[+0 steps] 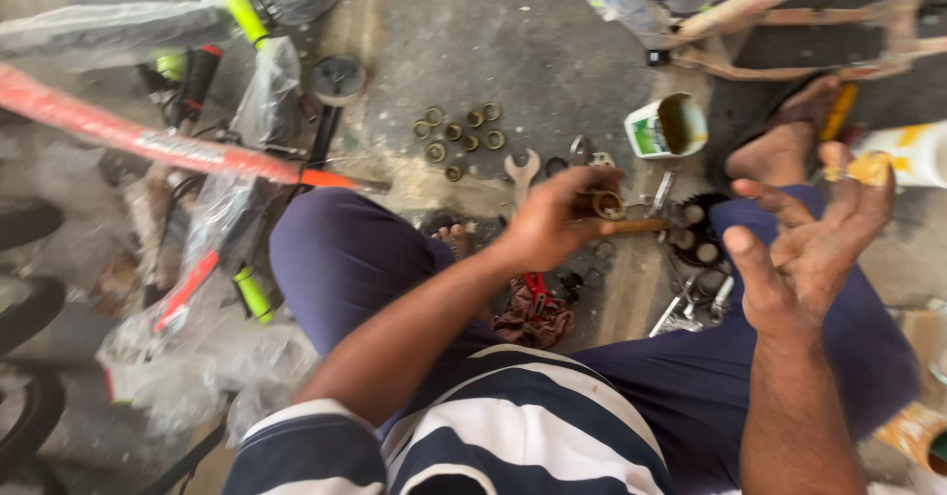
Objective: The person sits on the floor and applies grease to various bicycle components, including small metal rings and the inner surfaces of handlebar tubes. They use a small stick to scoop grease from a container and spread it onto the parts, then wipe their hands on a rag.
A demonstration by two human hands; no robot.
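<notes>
My left hand is shut on a small metal ring and a thin brown axle rod that sticks out to the right. My right hand is raised beside it with fingers spread. It grips nothing, and a dab of yellow grease sits on the fingertips. A dark toothed sprocket lies on the floor between the two hands. An open tin with brownish grease inside lies tipped just beyond them.
Several brass rings and a spanner lie on the concrete floor. Red-handled pliers rest on a rag by my knee. Plastic-wrapped bicycle parts crowd the left, a rusty frame the top right, a white container the right edge.
</notes>
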